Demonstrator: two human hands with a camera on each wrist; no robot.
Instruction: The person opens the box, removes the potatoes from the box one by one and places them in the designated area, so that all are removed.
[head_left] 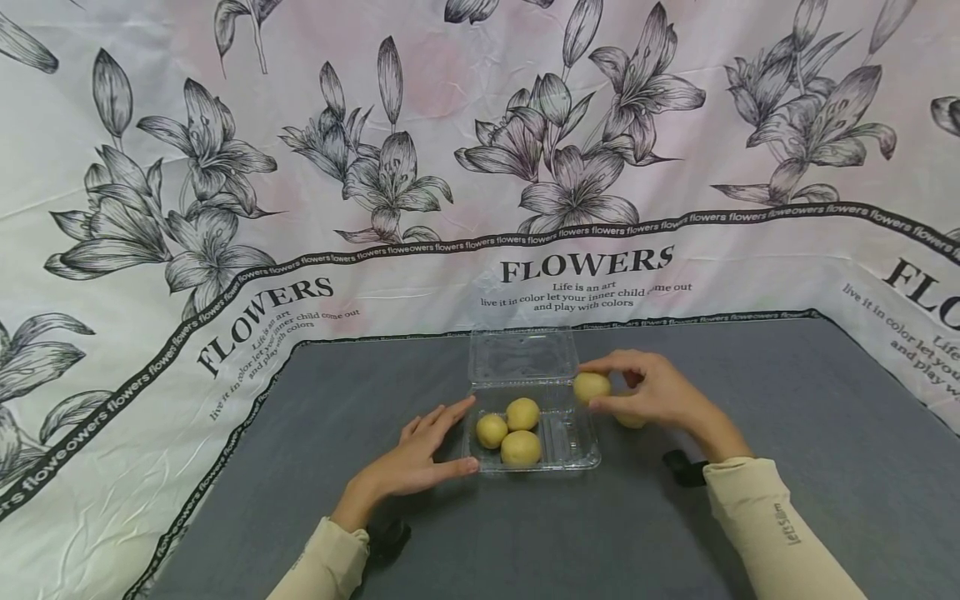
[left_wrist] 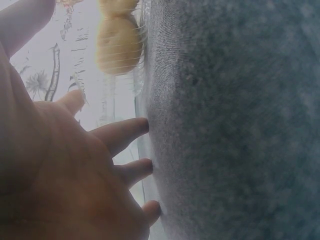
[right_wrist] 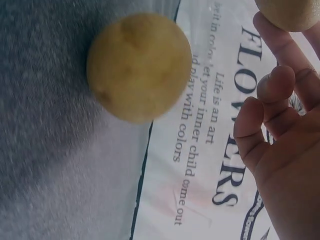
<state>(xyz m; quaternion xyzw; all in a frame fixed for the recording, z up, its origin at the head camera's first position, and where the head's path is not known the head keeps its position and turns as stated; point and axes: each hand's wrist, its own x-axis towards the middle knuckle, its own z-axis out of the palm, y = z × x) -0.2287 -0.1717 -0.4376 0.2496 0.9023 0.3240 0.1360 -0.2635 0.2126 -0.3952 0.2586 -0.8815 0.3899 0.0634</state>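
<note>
A clear plastic clamshell box (head_left: pixel 572 442) lies with its lid (head_left: pixel 522 354) raised at the back. Inside it, toward the left, sit three potatoes (head_left: pixel 521 448). My left hand (head_left: pixel 408 460) touches the box's left side, fingers spread and straight, thumb at the front corner. Between thumb and fingertips, my right hand (head_left: pixel 660 392) pinches another potato (head_left: pixel 591 387) over the box's back right corner. In the right wrist view that held potato (right_wrist: pixel 292 12) shows at the top edge. One more potato (right_wrist: pixel 140 67) rests on the table, partly hidden under the right hand in the head view.
The grey cloth-covered table (head_left: pixel 540 533) spreads around the box. Behind it hangs a white curtain (head_left: pixel 420 292) printed with flowers and lettering. Dark wrist camera mounts (head_left: pixel 684 468) sit at both wrists.
</note>
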